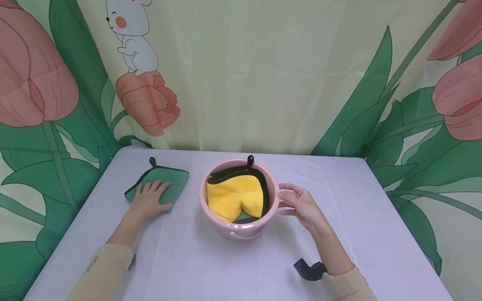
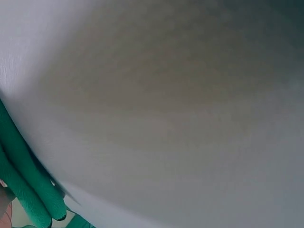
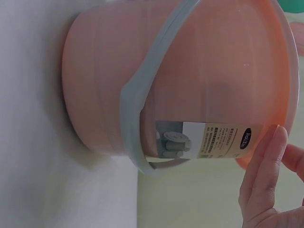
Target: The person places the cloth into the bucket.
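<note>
A pink bucket (image 1: 226, 225) stands mid-table with a yellow cloth (image 1: 233, 196) edged in black folded inside it. My right hand (image 1: 297, 205) is at the bucket's right side, fingers fairly straight, fingertips (image 3: 273, 142) touching the rim by a white label (image 3: 213, 137). A grey handle (image 3: 137, 104) lies down against the bucket wall (image 3: 95, 85). My left hand (image 1: 148, 198) lies flat on a folded green cloth (image 1: 171, 177) with black trim, left of the bucket. The left wrist view shows only green cloth folds (image 2: 23, 180) and white tabletop (image 2: 166, 109).
The white table (image 1: 241, 267) ends against a flower-printed curtain (image 1: 263, 75) at the back and both sides. A dark strap (image 1: 308, 269) sits at my right wrist. Bare tabletop lies in front of the bucket and to its right.
</note>
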`<state>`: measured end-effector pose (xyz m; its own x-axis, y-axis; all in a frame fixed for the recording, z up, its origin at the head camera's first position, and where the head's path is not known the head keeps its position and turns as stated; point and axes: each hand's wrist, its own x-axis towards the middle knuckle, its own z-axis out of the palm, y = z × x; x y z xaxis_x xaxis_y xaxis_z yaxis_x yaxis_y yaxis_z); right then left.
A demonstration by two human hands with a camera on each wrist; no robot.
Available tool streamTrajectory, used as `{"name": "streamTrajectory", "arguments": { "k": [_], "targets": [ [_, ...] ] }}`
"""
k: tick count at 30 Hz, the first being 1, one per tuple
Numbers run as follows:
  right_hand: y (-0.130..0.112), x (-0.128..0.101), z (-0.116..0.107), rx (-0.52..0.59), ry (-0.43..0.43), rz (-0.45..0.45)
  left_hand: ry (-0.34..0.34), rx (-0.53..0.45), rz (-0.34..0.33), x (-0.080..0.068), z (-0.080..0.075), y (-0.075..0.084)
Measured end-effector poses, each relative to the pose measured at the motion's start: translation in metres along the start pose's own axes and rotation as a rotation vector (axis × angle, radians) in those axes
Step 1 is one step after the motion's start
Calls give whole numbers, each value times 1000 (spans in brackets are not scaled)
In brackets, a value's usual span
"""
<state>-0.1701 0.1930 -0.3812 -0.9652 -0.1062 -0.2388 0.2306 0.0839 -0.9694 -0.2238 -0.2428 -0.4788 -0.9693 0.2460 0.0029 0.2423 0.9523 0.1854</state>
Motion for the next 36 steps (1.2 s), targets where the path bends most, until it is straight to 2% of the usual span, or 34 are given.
{"name": "streamTrajectory", "arguments": {
  "k": [7, 20, 25, 32, 36],
  "targets": [
    [0, 1, 0, -3, 1, 4, 36, 50, 35, 4, -1, 3],
    [0, 1, 0, -1, 1, 11, 152, 229, 100, 8, 4, 6],
    [0, 1, -1, 5, 0, 10, 270, 264, 114, 6, 2, 5],
    [1, 1, 0, 16, -7, 20, 441, 227, 104, 3, -9, 9],
    [0, 1, 0, 7, -7, 21, 555, 241, 117, 5, -18, 14]
  ]
}}
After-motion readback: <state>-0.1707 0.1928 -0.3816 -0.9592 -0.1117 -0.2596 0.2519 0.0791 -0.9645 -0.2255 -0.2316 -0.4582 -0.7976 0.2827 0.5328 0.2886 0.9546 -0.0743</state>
